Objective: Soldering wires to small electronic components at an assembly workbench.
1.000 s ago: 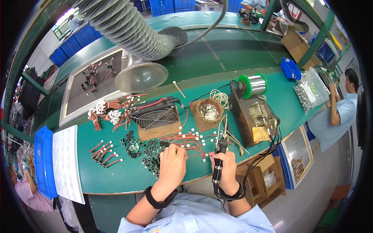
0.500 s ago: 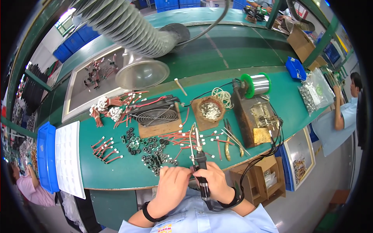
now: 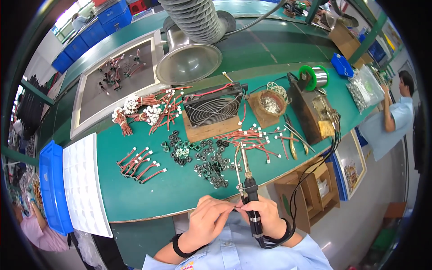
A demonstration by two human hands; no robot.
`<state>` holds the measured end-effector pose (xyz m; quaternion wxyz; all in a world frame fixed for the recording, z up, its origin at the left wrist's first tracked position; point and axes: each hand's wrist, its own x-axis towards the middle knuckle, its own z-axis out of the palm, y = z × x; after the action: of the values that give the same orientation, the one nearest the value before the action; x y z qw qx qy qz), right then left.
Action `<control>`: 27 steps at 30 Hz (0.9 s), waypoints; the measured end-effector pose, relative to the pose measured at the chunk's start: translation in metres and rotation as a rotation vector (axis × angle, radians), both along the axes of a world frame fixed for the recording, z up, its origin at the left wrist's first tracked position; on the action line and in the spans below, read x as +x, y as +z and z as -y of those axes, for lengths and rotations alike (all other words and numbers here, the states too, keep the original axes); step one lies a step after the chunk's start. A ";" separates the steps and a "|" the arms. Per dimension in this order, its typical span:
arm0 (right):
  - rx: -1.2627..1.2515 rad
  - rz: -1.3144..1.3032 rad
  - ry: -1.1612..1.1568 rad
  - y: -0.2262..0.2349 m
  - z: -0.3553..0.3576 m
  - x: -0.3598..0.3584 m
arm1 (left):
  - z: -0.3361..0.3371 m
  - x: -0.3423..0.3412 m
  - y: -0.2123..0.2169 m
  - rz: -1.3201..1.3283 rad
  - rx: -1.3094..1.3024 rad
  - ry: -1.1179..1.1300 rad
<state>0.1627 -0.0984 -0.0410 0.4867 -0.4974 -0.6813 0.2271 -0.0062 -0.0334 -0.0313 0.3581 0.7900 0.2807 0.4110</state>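
Note:
My right hand (image 3: pixel 264 217) is closed around a black soldering iron (image 3: pixel 251 191), whose metal tip points away over the bench's front edge. A thin guide tube (image 3: pixel 237 163) runs alongside the tip. My left hand (image 3: pixel 208 221) is pinched shut, fingertips meeting those of my right hand; whatever small thing lies between them is too hidden to name. Just beyond the hands are small black parts (image 3: pixel 216 167) in a loose pile. Red-and-black wire leads with white connectors (image 3: pixel 245 134) lie behind the iron, and a separate row of leads (image 3: pixel 139 165) lies to the left.
A black fan (image 3: pixel 216 111) stands mid-bench beside a round solder-scrap dish (image 3: pixel 272 104). Pliers (image 3: pixel 292 146) and a green solder spool (image 3: pixel 315 77) are at the right. A fume hood (image 3: pixel 189 64) hangs behind. On the left are a white tray (image 3: pixel 85 184) and a blue bin (image 3: pixel 54 189).
The view has swung, so the bench items appear farther right. My fingertips now meet in front of the bench edge, and the iron, still in my right hand, sits lower in view.

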 end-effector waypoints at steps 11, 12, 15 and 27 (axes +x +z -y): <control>0.036 -0.200 -0.299 0.009 0.005 0.017 | -0.006 0.016 -0.008 -0.576 0.384 0.143; -0.054 -0.258 -0.271 -0.002 0.006 0.023 | -0.006 0.015 -0.008 -0.641 0.476 0.123; -0.179 -0.371 -0.272 -0.011 0.011 0.031 | 0.005 0.011 -0.021 -0.619 0.490 0.064; -0.091 -0.320 -0.163 -0.011 -0.029 0.057 | -0.027 0.015 -0.004 -0.462 0.232 -0.118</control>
<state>0.2196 -0.0695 -0.0518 0.5826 -0.5300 -0.5416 0.2939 0.0087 -0.0063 -0.0357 0.2152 0.9135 0.2594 0.2277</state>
